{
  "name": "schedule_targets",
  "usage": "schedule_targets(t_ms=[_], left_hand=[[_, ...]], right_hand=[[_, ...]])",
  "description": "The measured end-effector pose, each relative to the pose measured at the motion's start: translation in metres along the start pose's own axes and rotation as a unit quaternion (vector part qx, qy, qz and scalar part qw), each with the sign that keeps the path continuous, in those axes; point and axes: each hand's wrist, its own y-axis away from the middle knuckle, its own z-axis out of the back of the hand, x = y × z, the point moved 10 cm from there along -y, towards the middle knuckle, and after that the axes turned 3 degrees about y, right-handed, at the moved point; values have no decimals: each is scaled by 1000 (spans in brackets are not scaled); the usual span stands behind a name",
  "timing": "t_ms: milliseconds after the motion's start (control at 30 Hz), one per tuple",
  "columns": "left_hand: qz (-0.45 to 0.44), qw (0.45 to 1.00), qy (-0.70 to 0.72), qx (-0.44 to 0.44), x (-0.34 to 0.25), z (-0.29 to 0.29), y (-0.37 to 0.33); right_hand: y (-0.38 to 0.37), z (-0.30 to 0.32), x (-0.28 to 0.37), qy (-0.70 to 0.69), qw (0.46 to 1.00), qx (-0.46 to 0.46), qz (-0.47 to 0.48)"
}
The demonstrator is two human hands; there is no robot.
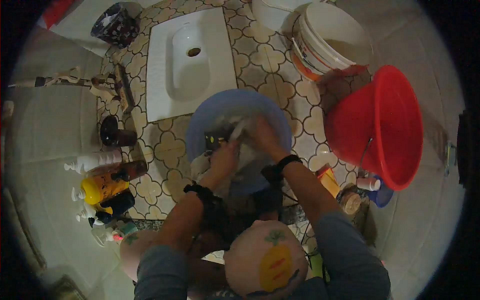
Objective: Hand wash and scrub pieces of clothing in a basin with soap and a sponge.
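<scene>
A round blue basin [274, 106] sits on the floor in front of me with wet, light-coloured cloth [241, 129] in it. A dark piece with yellow marks [216, 139] lies among the cloth, beside my left hand. Inside the basin my left hand [224, 157] is closed on the bunched cloth. Close by on its right, my right hand [262, 134] is against the same cloth. Motion smears its fingers, so their grip does not show. Both wrists wear dark bands, and the sleeves are pushed up.
Beyond the basin lies a white squat toilet [210, 75]. A red bucket [345, 117] lies tipped at the right, near a white bucket [310, 45]. Several bottles [105, 187] lie at the left, below a brush [122, 87]. A dark bin [117, 27] stands far left.
</scene>
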Motion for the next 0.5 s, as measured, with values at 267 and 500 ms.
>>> schedule_targets(t_ms=[267, 500], left_hand=[[200, 804, 559, -24, 44, 43, 19], [31, 894, 387, 224, -22, 55, 23]], right_hand=[[13, 44, 29, -272, 955, 116, 33], [16, 116, 62, -277, 952, 114, 66]])
